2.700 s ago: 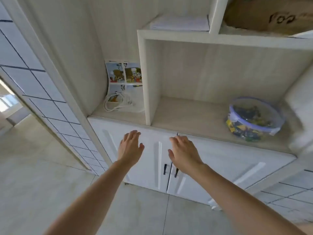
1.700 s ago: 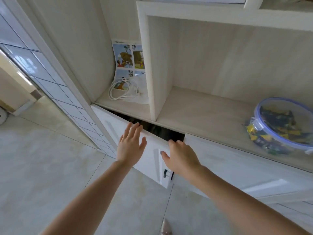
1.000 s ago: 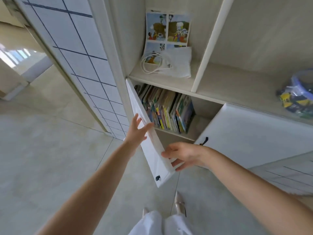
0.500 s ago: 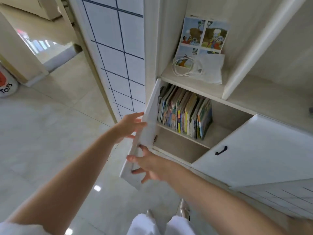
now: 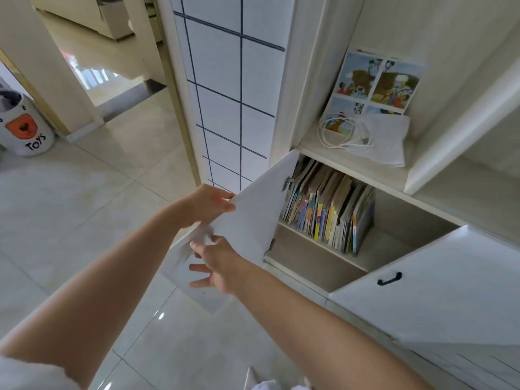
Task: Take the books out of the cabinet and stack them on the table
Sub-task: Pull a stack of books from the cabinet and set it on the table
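Note:
A row of several thin colourful books (image 5: 329,212) stands upright on the upper shelf inside the low white cabinet (image 5: 309,266). Both doors are swung out. My left hand (image 5: 205,204) grips the outer edge of the left door (image 5: 253,220). My right hand (image 5: 216,263) is spread with fingers apart against that same door's inner face, holding nothing. Neither hand touches the books. No table is in view.
The right door (image 5: 439,288) with its black handle (image 5: 389,278) stands open low at the right. Above the books, a picture sheet (image 5: 374,83), a white cable (image 5: 337,133) and a cloth lie on the shelf. A TOYS bin (image 5: 25,130) stands far left on the tiled floor.
Both cabinet doors have been opened, revealing the books. The left door has swung further outward with both hands on it, and the view has dropped lower and to the left.

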The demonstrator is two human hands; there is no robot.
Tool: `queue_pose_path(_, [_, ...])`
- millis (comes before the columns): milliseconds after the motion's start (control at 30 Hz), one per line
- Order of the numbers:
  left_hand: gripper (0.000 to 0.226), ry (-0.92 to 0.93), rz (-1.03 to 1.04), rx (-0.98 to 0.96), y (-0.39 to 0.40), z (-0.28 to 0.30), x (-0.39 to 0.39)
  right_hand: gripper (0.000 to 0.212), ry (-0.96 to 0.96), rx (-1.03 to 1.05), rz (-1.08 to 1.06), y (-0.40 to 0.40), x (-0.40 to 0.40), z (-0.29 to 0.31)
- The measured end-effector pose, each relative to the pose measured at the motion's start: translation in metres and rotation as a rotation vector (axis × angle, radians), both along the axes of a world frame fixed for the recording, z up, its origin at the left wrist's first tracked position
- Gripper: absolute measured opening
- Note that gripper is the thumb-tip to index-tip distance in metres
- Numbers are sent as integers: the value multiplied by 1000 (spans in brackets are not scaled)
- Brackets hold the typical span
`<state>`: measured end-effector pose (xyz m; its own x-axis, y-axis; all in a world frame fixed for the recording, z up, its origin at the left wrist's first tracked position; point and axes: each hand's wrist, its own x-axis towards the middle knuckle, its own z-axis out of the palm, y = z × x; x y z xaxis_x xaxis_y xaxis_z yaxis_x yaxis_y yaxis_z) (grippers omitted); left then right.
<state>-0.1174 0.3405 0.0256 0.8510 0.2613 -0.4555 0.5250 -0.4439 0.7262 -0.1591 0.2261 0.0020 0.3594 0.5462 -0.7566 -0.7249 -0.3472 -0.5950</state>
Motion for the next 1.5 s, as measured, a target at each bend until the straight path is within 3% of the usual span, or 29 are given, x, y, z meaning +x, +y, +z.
queue_pose_path(133, [29, 42, 28, -33, 2, 1, 3, 63, -55, -64, -39, -19, 23, -11])
queue_pose_path(200, [29, -3, -17, 53, -1, -2, 6, 59, -72, -127, -48, -41, 36, -19])
queue_pose_path(333, [34, -334, 50, 231, -21, -9, 21, 26, -73, -256, -131, -101, 74, -32])
queue_pose_path(433, [39, -520, -2, 298, -56, 2, 38, 16, -132, -347, -205, -152, 106, -35])
queue_pose_path(633, [40, -439, -195, 284, -128, -4, 65, 16, -173, -426, -276, -233, 165, -42])
queue_pose_path(867, [39, -253, -116, 153, -198, -75, 96, 44, -87, -435, -270, -284, 243, -79])
queue_pose_path(1000, [36, -191, -65, 65, -243, -132, 111, 44, -144, -494, -265, -295, 288, -111])
queue_pose_path(1167, [35, -177, -29, 31, -296, -193, 137, 80, -177, -571, -230, -289, 330, -156])
queue_pose_path(1267, [36, -162, -19, -7, -320, -225, 150, 87, -281, -582, -241, -279, 357, -174])
queue_pose_path(1433, [55, -117, 157, -69, -327, -263, 180, 116, -263, -613, -201, -263, 386, -208])
queue_pose_path(1500, [60, -112, 241, -114, -325, -272, 192, 114, -290, -618, -190, -258, 387, -215])
